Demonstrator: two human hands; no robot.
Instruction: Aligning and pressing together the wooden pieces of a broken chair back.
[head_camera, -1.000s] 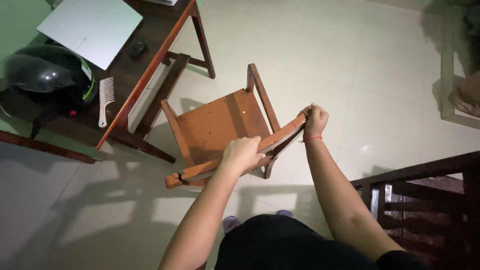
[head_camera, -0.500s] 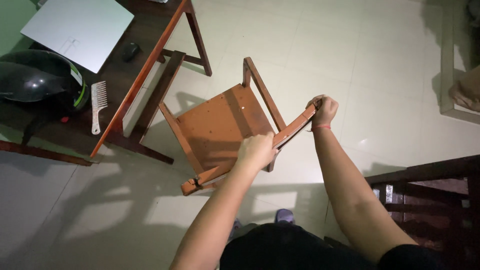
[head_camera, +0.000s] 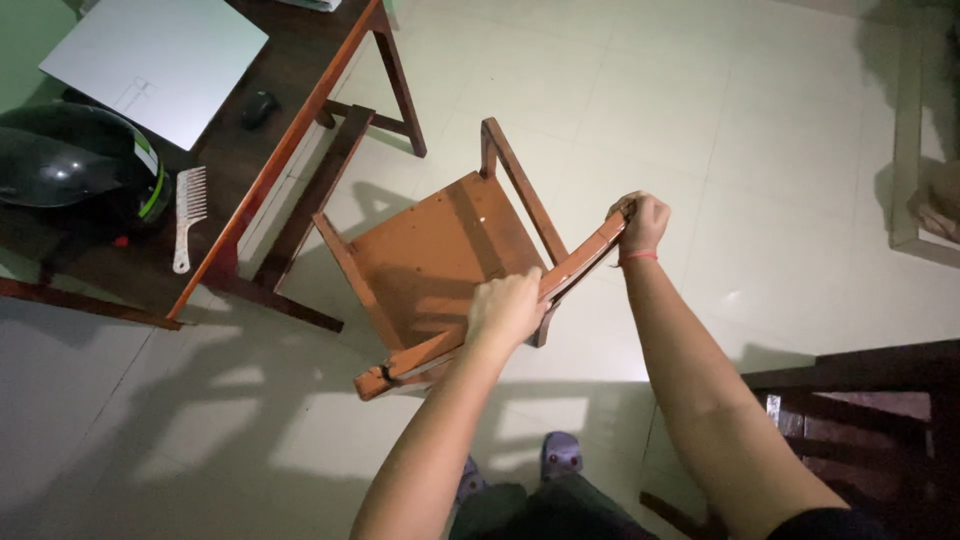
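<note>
A brown wooden chair stands on the pale tiled floor below me, seen from above. My left hand is closed around the middle of its top back rail. My right hand grips the right end of the same rail; a red band circles that wrist. The seat faces away from me toward a dark wooden desk at the upper left.
On the desk lie a closed white laptop, a black helmet, a white comb and a small dark mouse. Dark wooden furniture stands at the lower right. My feet in purple slippers show below.
The chair and both hands have shifted slightly right and toward me in view. Both hands keep their hold on the back rail.
</note>
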